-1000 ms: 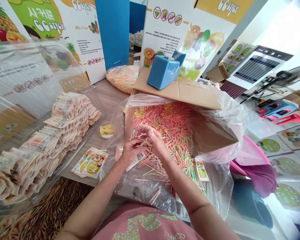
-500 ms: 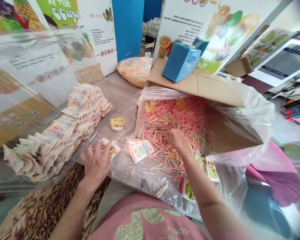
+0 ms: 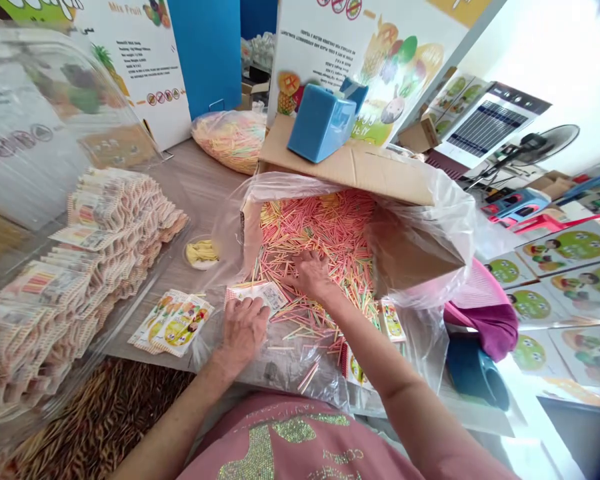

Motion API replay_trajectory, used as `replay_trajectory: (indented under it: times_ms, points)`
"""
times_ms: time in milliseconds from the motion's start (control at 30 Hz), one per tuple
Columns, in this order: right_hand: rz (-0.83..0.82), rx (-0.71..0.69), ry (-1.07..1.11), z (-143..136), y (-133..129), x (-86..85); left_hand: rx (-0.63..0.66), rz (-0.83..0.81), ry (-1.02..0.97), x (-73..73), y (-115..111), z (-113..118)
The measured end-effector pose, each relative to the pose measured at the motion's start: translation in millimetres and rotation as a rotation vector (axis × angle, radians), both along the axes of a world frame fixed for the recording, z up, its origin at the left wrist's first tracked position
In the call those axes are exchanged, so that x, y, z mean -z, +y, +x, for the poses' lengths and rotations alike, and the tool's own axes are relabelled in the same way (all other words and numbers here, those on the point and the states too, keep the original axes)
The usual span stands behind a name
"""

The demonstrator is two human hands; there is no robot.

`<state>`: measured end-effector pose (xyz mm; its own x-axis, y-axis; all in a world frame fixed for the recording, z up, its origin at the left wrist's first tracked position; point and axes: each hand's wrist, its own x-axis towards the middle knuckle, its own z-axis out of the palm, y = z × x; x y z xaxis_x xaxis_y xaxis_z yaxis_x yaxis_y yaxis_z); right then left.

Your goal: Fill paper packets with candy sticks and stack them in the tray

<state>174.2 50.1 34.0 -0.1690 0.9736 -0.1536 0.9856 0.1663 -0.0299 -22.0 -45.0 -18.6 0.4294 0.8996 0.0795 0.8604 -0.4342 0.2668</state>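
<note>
My left hand (image 3: 245, 330) rests its fingertips on the lower left of a printed packet (image 3: 267, 295) at the front of the heap of sticks. Its fingers are loosely bent and lie over the packet, not wrapped round it. My right hand (image 3: 310, 273) lies palm down on the pink, yellow and green candy sticks (image 3: 325, 223), fingers apart and partly among them. These sticks spill out of a plastic-lined cardboard box (image 3: 350, 163) lying with its opening toward me. Left of my left hand, several fruit-printed packets (image 3: 180, 323) are fanned out on the table.
Rows of packets (image 3: 95, 253) stand in a clear plastic tray at left. A small round dish (image 3: 201, 253) holds yellow strips. A blue tape dispenser (image 3: 323, 123) sits on the box. Behind is a bag of sticks (image 3: 233, 137); a pink basket (image 3: 485, 307) is at right.
My left hand has moved right, from the packets near the tray to the packet by the sticks. The fanned packets now lie uncovered. My right hand stays among the sticks, and the view has turned right.
</note>
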Motion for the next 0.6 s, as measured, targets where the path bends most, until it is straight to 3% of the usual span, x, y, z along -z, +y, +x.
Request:
replay_trajectory:
  times_ms: [333, 467, 600]
  points:
    - [-0.082, -0.002, -0.055, -30, 2, -5.4, -0.007, -0.028, 0.120, -8.1, 8, 3]
    - [-0.093, -0.037, -0.048, -25, -1, -4.1, 0.021, -0.055, 0.169, -7.8, 9, 5]
    - [0.021, 0.014, -0.040, -11, -6, 5.2, 0.058, -0.055, 0.186, -1.8, 7, 5]
